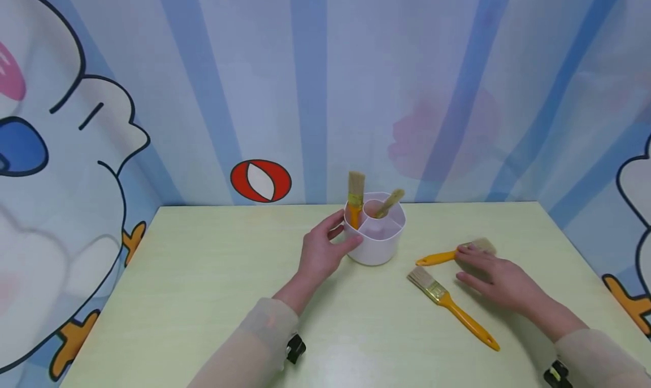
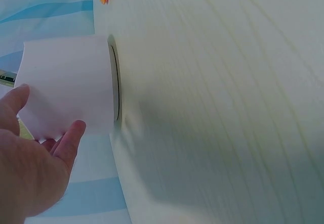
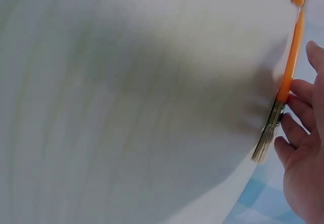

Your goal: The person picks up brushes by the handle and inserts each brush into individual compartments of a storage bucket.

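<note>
A pale pink divided cup stands upright on the table, and my left hand grips its left side with thumb and fingers. One paintbrush sits bristles up in the cup's left compartment; a second, smaller-looking brush leans right in the round middle one. My right hand is over a flat paintbrush with an orange handle, lying right of the cup. In the right wrist view its loosely bent fingers are against or very near that brush. Another orange-handled paintbrush lies diagonally nearer me, beside the right hand.
The pale wooden table meets a blue striped cloth backdrop just behind the cup. Cartoon-printed cloth also borders the left side. Dark wrist devices show at both sleeves.
</note>
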Motion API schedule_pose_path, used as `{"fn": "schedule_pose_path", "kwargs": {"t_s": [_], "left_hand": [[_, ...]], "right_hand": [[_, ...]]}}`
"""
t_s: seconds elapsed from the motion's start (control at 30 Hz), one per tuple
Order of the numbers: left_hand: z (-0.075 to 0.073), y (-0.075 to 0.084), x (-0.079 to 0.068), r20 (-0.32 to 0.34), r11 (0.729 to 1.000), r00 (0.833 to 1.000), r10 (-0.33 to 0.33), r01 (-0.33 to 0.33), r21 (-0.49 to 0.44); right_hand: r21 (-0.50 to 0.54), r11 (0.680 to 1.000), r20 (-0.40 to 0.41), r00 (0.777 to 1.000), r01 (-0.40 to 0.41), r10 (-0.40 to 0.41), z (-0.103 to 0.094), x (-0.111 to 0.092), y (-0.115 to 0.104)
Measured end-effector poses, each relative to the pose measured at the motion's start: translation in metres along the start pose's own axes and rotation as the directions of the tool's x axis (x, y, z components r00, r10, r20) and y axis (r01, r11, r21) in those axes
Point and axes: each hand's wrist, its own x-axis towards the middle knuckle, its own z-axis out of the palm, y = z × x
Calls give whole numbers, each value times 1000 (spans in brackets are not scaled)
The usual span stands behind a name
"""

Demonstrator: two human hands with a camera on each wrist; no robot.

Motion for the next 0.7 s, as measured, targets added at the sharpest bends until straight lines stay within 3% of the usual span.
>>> {"fn": "schedule_pose_path", "kwargs": {"t_s": [0.27,0.53,0.7], "left_hand": [[0,-1,0,-1,1000,1000,7,-7,10],[0,-1,0,-1,1000,1000,-1,1,12],[1,0,0,-4,1000,1000,0,0,25]], "right_hand": [[-10,999,-39,999,35,-35,-7,-1,14],[-126,982,5,990,-139,140,-8,6,-1],[-153,972,21,983,-179,184,-1,14,-8]]}}
